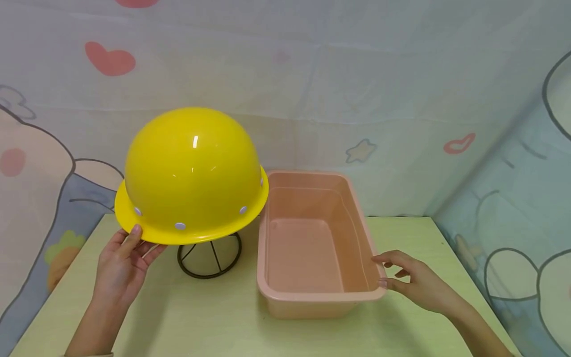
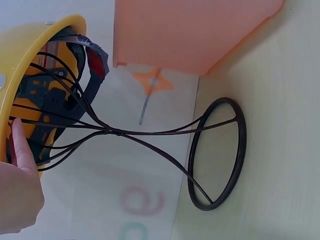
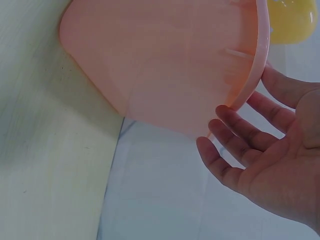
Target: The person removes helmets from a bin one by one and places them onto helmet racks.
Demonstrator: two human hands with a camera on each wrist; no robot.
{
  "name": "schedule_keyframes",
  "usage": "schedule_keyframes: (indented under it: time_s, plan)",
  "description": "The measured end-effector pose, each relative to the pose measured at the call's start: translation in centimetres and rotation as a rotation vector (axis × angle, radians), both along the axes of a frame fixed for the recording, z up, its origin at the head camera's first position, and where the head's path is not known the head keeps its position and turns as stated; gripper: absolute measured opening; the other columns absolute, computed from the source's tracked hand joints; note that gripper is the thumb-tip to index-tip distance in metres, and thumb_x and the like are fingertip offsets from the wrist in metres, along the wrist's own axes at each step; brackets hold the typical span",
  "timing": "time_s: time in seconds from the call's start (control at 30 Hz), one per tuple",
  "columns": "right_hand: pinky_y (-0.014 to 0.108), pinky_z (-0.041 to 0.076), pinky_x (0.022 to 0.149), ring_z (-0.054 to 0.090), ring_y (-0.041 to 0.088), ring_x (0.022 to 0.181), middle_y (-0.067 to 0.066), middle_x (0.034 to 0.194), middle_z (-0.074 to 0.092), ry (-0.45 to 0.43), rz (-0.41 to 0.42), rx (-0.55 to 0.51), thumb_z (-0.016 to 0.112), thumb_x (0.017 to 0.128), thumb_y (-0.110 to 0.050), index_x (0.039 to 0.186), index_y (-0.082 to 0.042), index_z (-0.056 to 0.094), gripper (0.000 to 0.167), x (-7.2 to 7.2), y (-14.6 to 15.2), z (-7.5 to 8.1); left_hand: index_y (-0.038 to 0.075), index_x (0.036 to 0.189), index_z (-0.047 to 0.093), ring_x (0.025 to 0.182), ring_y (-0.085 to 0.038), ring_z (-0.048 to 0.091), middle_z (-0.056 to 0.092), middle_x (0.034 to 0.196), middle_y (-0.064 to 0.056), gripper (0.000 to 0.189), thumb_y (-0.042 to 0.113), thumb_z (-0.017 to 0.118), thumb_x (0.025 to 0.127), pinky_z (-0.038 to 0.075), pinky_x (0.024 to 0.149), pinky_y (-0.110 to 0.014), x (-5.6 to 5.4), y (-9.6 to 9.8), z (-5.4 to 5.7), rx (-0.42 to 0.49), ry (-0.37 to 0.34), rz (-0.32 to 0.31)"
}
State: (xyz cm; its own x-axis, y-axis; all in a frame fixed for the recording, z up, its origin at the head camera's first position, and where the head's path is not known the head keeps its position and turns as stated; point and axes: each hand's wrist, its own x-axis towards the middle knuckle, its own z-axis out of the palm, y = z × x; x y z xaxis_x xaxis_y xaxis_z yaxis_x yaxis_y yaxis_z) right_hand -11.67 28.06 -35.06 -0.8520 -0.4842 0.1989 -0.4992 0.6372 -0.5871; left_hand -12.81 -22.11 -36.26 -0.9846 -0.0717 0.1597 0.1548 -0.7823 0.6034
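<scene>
A glossy yellow hard hat sits on a black wire stand; the left wrist view shows the stand's wires running up into the hat, beside its inner straps. My left hand grips the hat's brim at the near left, thumb on top and fingers beneath. Right of the hat stands a pink plastic basin with nothing inside. At its near right corner my right hand pinches the rim between thumb and index finger. The other fingers of that hand lie loosely bent along the basin's outside.
Everything stands on a pale wooden table. Behind it hangs a light cloth backdrop with printed hearts and cartoon shapes, which also covers the left and right sides. The basin's left rim is close beside the hat's brim.
</scene>
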Motion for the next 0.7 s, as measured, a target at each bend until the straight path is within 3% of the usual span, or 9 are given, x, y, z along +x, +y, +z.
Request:
schedule_keyframes:
  time_s: [0.5,0.6,0.7]
  plan:
    - [0.029,0.05,0.072,0.052,0.013,0.097,0.0,0.116,0.058,0.018,-0.006,0.037,0.066,0.084,-0.018,0.118,-0.009,0.056,0.037,0.0,0.0,0.3,0.0,0.104,0.052,0.089,-0.025,0.065,0.064,0.098,-0.012,0.016,0.005,0.039,0.097,0.052,0.077,-0.039,0.7,-1.0,0.4,-0.145,0.037,-0.036]
    - [0.029,0.049,0.073,0.052,0.015,0.098,-0.001,0.116,0.057,0.02,-0.032,0.058,0.066,0.085,-0.021,0.12,-0.011,0.055,0.038,0.0,0.1,0.4,0.0,0.105,0.053,0.09,-0.026,0.065,0.065,0.098,-0.012,0.017,0.004,0.039,0.097,0.052,0.077,-0.039,1.1,-1.6,0.4,-0.205,0.023,-0.049]
    - [0.029,0.049,0.073,0.052,0.014,0.097,0.001,0.116,0.058,0.058,-0.103,0.071,0.065,0.086,-0.02,0.12,-0.01,0.055,0.038,-0.1,0.5,0.7,0.002,0.108,0.05,0.091,-0.025,0.065,0.066,0.099,-0.011,0.015,0.004,0.041,0.097,0.053,0.075,-0.038,1.7,-2.2,0.6,-0.334,0.013,-0.026]
